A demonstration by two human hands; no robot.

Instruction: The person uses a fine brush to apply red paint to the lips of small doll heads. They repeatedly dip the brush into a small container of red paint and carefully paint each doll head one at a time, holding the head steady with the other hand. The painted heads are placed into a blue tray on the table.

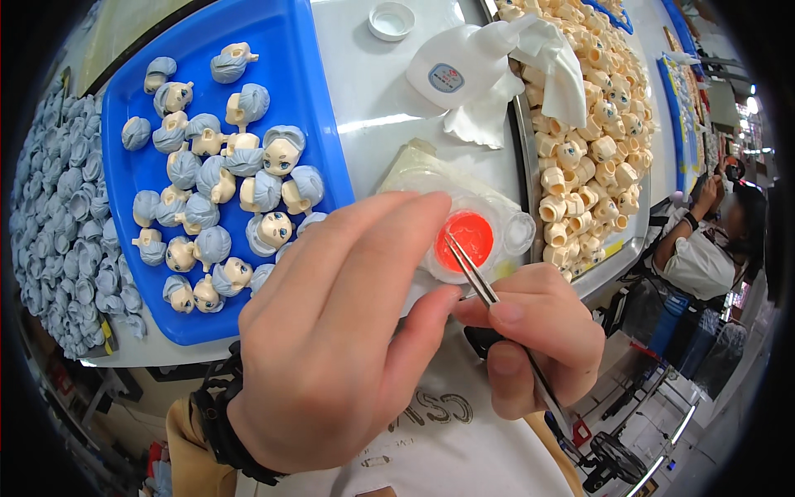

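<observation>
Tweezers (472, 272), thin steel ones pinched in my right hand (530, 340), touch the orange paint in the clear plastic palette (484, 240) on the white table. My left hand (339, 331), fingers together, covers its near side; I dip lightly.

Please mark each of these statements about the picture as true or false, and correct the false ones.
1. The right hand holds metal tweezers. True.
2. The tips of the tweezers are over a green pool of paint. False: they are over the orange-red paint in a clear palette.
3. The blue tray holds doll heads with blue-grey hair. True.
4. The tray on the right is filled with blue hair pieces. False: it holds pale, bare doll heads.
5. A white cloth lies beside a white bottle. True.
6. The left hand holds a brush. False: no brush is visible in it; its fingers reach toward the palette.
</observation>
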